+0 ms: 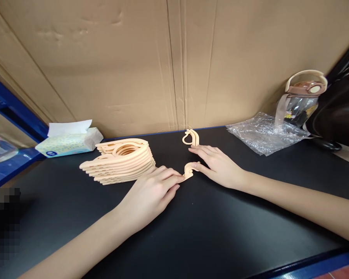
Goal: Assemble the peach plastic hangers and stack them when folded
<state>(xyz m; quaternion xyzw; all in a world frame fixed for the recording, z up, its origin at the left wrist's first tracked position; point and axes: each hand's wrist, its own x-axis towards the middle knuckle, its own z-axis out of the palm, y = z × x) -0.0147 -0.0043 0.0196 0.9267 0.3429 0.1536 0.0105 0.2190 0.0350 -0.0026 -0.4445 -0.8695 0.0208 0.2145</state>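
A small curved cream plastic hanger piece (pixel 188 171) lies on the black table between my hands. My left hand (pixel 158 188) has its bent fingertips pressed on the left end of this piece, palm down. My right hand (pixel 219 166) rests its thumb on the piece's right end. Its fingertips reach a second cream hanger piece (pixel 194 136) farther back, which has a rounded loop. Whether the two pieces join is hidden by my right hand. Left of them is a neat stack of cream plastic hangers (pixel 125 162), close to my left knuckles.
A tissue pack (pixel 69 141) lies at the back left, near a blue metal frame (pixel 20 110). Crumpled clear plastic (pixel 261 133) and a water bottle (pixel 301 102) are at the back right, by a dark glossy object (pixel 337 104). Cardboard (pixel 119 69) stands behind the table (pixel 221 232).
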